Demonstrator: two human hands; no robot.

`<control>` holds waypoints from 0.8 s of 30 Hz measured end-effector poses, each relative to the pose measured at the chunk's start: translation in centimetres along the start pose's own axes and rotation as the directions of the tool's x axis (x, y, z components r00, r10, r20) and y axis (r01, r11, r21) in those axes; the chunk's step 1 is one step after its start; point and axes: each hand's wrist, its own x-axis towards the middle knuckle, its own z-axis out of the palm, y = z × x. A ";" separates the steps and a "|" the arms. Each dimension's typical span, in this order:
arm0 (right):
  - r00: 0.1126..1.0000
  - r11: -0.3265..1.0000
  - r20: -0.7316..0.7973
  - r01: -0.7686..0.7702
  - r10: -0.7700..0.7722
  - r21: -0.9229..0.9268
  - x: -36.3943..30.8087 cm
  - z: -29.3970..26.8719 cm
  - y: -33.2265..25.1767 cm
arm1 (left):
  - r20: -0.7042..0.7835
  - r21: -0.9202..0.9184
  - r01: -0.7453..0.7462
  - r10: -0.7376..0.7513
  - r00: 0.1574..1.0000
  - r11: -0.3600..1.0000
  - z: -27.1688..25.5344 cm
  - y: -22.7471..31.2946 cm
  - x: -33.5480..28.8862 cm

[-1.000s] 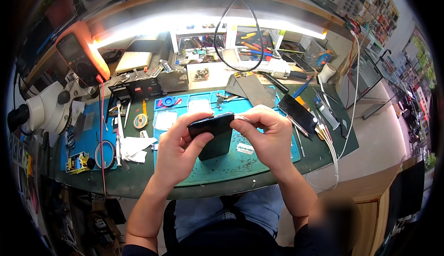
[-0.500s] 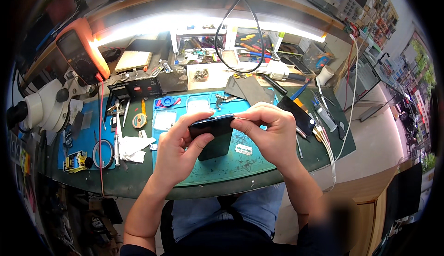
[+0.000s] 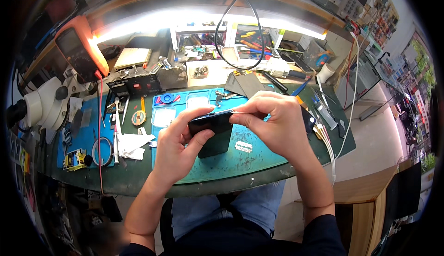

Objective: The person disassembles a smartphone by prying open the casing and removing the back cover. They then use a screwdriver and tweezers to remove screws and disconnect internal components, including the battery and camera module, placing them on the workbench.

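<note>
A dark smartphone (image 3: 214,140) is tilted up over the blue-green work mat (image 3: 203,175). My left hand (image 3: 178,145) grips its left side, thumb across the dark face and fingers behind. My right hand (image 3: 273,122) is closed in a pinch at the phone's upper right corner. What lies between those fingertips is too small to make out. A flat silvery blade (image 3: 243,146) lies on the mat just right of the phone.
On the left are an orange multimeter (image 3: 79,52), a white microscope (image 3: 44,101) and a solder spool (image 3: 138,117). A black cable loop (image 3: 262,38) hangs ahead. A grey plate (image 3: 243,85) and a syringe (image 3: 327,115) lie beyond and beside my right hand.
My right hand and wrist have shifted slightly up and right, the fingertips staying at the phone's corner. My left hand still holds the phone in nearly the same place.
</note>
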 end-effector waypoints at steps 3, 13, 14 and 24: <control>0.998 0.998 0.030 0.061 -0.061 -0.013 0.7 -0.3 0.2 | -0.024 -0.004 -0.041 0.041 0.999 0.999 0.1 -0.1 0.2; 0.997 0.998 0.078 -0.010 0.015 -0.064 0.8 -0.8 0.1 | -0.127 -0.206 -0.061 0.035 0.991 0.977 2.0 -0.5 0.5; 0.997 0.996 0.079 -0.017 0.023 -0.082 0.8 -1.0 -0.1 | -0.208 -0.265 -0.132 0.077 0.975 0.955 3.1 -0.9 0.4; 0.975 0.987 0.155 -0.154 0.160 -0.049 -0.1 -2.0 -0.7 | -0.370 0.578 -0.087 0.356 0.859 0.811 7.6 -2.9 0.2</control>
